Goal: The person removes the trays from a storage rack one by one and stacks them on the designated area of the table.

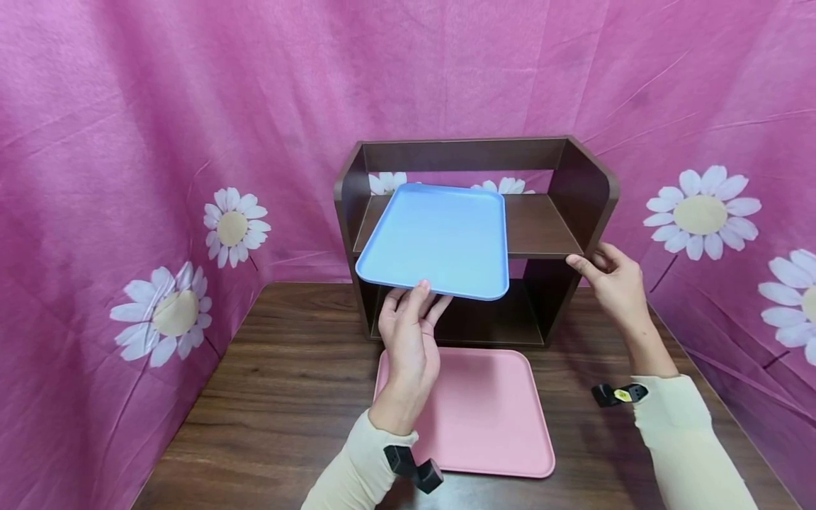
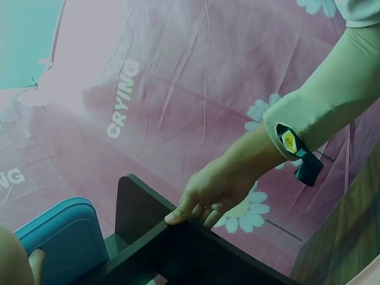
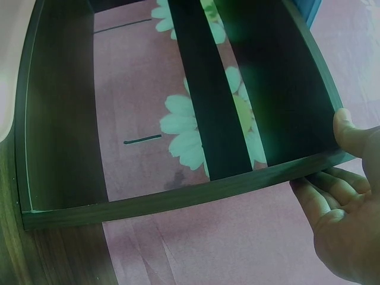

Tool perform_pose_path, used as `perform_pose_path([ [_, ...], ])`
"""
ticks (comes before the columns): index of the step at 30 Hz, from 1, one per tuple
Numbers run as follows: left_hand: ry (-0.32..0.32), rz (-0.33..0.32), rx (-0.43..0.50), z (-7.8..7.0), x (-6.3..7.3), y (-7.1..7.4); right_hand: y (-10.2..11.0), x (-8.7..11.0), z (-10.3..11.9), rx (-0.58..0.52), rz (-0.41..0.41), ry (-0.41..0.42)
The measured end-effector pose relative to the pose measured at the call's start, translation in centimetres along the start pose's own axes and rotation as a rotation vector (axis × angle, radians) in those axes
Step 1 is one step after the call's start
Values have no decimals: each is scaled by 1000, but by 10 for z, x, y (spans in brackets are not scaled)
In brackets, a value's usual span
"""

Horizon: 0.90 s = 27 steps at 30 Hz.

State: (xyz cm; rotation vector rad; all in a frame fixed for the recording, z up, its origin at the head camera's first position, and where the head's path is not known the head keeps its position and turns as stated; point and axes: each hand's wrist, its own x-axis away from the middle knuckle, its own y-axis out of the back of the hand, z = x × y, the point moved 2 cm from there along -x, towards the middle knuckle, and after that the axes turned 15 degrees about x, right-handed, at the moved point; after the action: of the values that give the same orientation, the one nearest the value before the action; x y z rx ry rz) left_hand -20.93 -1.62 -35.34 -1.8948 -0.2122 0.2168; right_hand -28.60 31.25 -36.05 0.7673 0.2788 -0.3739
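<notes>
My left hand (image 1: 410,341) holds a light blue tray (image 1: 440,237) by its near edge, thumb on top and fingers underneath. The tray overlaps the upper board of a dark brown two-tier shelf (image 1: 545,216) in the head view, its near edge jutting out in front. On the right, my right hand (image 1: 615,283) grips the shelf's side panel (image 3: 237,185), thumb at the front edge and fingers on the outer face. A pink tray (image 1: 487,418) lies flat on the table just before the shelf, partly hidden by my left forearm.
The wood-grain table (image 1: 280,397) runs under the shelf and the pink tray. A pink curtain (image 1: 306,85) with large daisies hangs behind and at both sides. Each wrist carries a small black camera strap (image 1: 411,467).
</notes>
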Motion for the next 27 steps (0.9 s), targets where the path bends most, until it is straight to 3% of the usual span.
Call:
perform_pose_path([
  [27, 16, 8, -50, -16, -1, 0, -1, 0, -1, -23, 5, -8],
])
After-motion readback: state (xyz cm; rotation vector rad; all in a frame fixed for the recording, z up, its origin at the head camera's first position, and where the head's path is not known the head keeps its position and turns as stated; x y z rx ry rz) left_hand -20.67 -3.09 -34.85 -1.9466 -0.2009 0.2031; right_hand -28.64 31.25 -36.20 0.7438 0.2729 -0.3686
